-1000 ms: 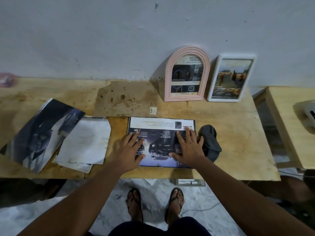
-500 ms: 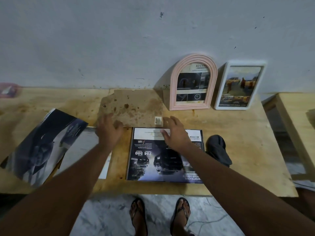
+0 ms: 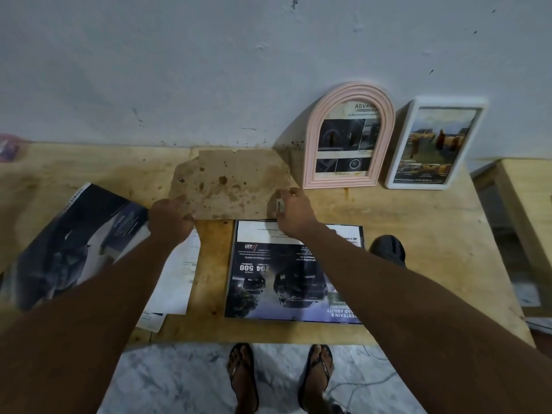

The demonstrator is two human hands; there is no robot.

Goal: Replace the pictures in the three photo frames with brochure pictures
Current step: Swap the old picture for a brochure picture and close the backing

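Entry: backing board, taken up for the third frame, two frames filled.

My left hand (image 3: 170,222) curls round the near-left corner of the stained backing board (image 3: 230,183). My right hand (image 3: 294,212) pinches its near-right corner. The board lies flat, just beyond the brochure sheet (image 3: 280,282). Beyond and right of that sheet, the arched pink frame (image 3: 312,144) and the white frame (image 3: 448,102) lean on the wall, both showing brochure pictures. Next, I judge: draw the board squarely over the sheet without shifting the paper.

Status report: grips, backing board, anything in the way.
Left grip holds backing board near-left corner, right grip pinches near-right corner. Board on table, behind brochure picture. Dark cloth right of picture, clear of board.
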